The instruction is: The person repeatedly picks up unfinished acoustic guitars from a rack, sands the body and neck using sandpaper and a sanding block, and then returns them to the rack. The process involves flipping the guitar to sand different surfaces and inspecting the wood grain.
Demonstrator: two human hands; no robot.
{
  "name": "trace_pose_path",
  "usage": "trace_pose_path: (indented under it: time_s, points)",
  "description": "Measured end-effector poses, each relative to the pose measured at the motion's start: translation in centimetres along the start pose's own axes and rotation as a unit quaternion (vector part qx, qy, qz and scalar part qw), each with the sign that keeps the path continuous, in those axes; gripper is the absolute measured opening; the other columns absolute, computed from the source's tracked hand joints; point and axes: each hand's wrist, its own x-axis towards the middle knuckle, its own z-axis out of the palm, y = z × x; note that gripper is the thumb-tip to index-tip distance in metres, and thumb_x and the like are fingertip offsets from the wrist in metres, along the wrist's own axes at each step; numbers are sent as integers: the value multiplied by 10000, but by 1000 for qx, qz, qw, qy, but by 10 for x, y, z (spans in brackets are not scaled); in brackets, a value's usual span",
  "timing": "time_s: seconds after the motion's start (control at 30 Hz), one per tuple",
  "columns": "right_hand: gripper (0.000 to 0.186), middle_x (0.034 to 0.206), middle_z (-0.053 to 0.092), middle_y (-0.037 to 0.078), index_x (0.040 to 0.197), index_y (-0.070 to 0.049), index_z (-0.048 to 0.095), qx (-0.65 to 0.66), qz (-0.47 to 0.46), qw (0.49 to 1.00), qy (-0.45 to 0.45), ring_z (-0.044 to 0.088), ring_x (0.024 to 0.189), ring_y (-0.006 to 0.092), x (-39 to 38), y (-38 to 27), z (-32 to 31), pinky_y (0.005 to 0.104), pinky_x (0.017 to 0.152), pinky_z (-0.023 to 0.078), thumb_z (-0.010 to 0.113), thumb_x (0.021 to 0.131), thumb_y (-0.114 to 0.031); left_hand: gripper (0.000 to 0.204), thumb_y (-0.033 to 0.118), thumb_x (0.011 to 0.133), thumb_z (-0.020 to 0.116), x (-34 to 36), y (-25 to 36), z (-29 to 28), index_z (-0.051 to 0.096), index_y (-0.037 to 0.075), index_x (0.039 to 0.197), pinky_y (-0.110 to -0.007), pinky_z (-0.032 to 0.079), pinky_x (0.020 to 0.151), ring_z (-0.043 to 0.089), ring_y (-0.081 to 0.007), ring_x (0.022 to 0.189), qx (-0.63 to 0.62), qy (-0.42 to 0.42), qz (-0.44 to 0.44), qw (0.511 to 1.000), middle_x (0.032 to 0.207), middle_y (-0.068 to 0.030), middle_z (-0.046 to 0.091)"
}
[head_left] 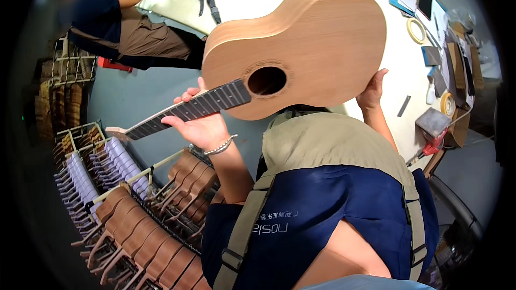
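Note:
An unfinished wooden guitar (328, 43) is held up in front of me, its top with the round sound hole facing me and its neck slanting down to the left. My left hand (203, 123) is wrapped under the neck, beside the dark fretboard (188, 108), with the thumb on the near side and fingertips showing beyond it. At the lower right edge of the body, my right hand (371, 90) grips the guitar with the thumb up; its other fingers are partly hidden behind the body. No strings show on the guitar.
A pale worktable (398, 75) carries a black-handled tool (206, 0), tape rolls (416, 30), and a red power sander (433, 134). Racks of brown guitar parts (145, 236) and lilac ones (80, 177) stand at lower left. Another person (145, 37) works at far left.

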Motion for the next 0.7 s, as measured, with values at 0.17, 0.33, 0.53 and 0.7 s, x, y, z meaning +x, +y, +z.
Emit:
trace_pose_path:
  time_s: [0.17,0.33,0.53,0.7]
  points:
    - [652,1200,503,59,1221,-35,447,32,-41,998,-43,454,1113,185,8,8,-13,334,942,353,227,905,-561,431,504,826,516,2,-3,19,532,92,950,-441,363,960,489,-172,985,43,-24,10,999,908,-9,565]
    - [623,1203,501,48,1230,-59,444,55,-58,996,-25,449,1119,195,11,10,-14,349,950,347,247,905,-553,436,520,809,531,2,-7,30,491,102,930,-490,261,1046,489,-155,946,57,-30,19,998,823,16,515]
    - [584,1244,475,33,1251,-107,432,76,-73,994,-29,425,1158,206,14,9,-16,384,977,328,321,889,-551,522,632,790,451,6,-17,43,486,113,842,-483,220,1066,531,-165,721,39,5,70,997,667,8,500]
    - [577,1259,466,-10,1267,-167,430,124,-63,990,-32,391,1194,201,15,12,-19,400,1009,282,365,863,-574,515,652,775,456,9,-19,42,483,139,806,-459,231,1065,481,-131,651,9,-47,71,996,588,31,460]
